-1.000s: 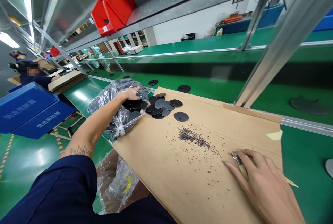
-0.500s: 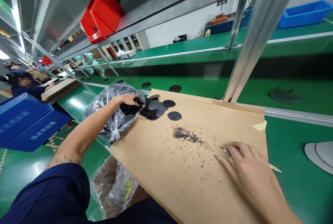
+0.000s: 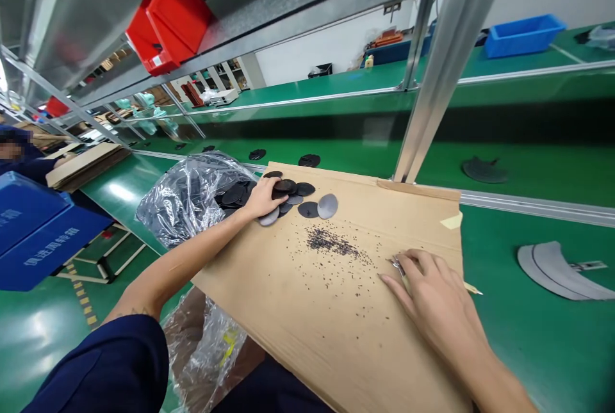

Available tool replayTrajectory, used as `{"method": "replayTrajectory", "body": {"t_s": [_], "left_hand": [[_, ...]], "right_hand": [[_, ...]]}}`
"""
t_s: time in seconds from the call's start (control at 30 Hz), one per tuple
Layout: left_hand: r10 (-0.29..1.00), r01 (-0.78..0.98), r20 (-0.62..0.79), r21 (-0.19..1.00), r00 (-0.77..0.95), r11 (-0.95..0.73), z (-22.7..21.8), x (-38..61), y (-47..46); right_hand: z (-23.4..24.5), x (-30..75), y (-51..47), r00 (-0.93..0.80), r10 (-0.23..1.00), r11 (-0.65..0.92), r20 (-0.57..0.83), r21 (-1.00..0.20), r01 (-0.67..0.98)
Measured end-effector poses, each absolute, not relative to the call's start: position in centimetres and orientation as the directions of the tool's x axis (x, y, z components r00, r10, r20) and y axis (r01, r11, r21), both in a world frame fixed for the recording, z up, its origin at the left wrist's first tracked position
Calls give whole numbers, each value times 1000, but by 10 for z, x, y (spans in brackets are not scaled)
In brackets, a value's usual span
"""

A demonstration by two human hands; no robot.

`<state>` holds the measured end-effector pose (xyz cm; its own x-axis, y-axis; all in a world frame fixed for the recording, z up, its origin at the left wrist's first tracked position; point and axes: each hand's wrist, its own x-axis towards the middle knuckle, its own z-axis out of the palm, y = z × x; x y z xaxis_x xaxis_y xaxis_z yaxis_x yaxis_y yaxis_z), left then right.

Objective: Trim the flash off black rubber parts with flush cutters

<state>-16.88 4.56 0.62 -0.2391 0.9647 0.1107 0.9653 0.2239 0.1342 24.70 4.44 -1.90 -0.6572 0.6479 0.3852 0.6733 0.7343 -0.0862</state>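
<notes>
A sheet of brown cardboard point(image 3: 336, 330) lies on the green bench in front of me. At its far left corner sits a pile of several black round discs point(image 3: 300, 198), spilling from a clear plastic bag point(image 3: 187, 198). My left hand point(image 3: 263, 198) rests on the pile with its fingers curled over some discs. My right hand point(image 3: 432, 304) lies on the cardboard's right side, fingers closed around a small metal tool point(image 3: 398, 264) whose tip shows. A patch of dark crumbs point(image 3: 331, 243) lies between the hands.
A slanted metal post point(image 3: 432, 73) rises behind the cardboard. More black discs point(image 3: 309, 160) lie on the green conveyor point(image 3: 528, 144). Red bins point(image 3: 163, 16) hang overhead; a blue crate point(image 3: 33, 234) stands left. Another person works at far left. A crumpled bag point(image 3: 206, 349) sits near my lap.
My left hand came out of the bag's mouth onto the cardboard, dragging discs with it; one disc now shows a grey face. My right hand has stayed put.
</notes>
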Motion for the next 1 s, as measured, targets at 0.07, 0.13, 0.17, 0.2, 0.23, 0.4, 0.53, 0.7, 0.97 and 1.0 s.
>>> {"method": "replayTrajectory", "body": {"t_s": [0.07, 0.13, 0.17, 0.2, 0.23, 0.4, 0.53, 0.7, 0.97, 1.0], "left_hand": [[973, 973, 112, 136, -200, 185, 5, -159, 49], [982, 981, 101, 130, -160, 146, 7, -152, 49], [986, 984, 93, 125, -139, 127, 9, -149, 49], [989, 987, 85, 119, -118, 107, 12, -146, 48], [992, 990, 78, 113, -95, 86, 15, -143, 47], [995, 992, 59, 97, 81, -87, 31, -114, 48], [962, 962, 43, 35, 271, -272, 32, -80, 56], [967, 966, 62, 50, 249, -252, 26, -50, 65], [954, 933, 18, 207, 298, -295, 15, -20, 72], [949, 921, 14, 235, 315, -309, 16, -16, 75]], "right_hand": [[-20, 248, 44, -656, 650, 733, 384, -90, 675], [-20, 249, 43, -653, 651, 730, 386, -85, 678], [-20, 249, 42, -652, 651, 729, 389, -83, 679], [-20, 249, 41, -651, 652, 729, 388, -83, 680], [-20, 249, 41, -651, 653, 728, 386, -85, 680], [-19, 248, 39, -648, 668, 720, 365, -99, 687], [-17, 249, 37, -640, 677, 714, 364, -115, 690], [-17, 250, 34, -632, 680, 714, 371, -140, 686], [-10, 250, 27, -603, 747, 660, 279, -211, 721], [-10, 250, 26, -595, 755, 652, 274, -220, 726]]}}
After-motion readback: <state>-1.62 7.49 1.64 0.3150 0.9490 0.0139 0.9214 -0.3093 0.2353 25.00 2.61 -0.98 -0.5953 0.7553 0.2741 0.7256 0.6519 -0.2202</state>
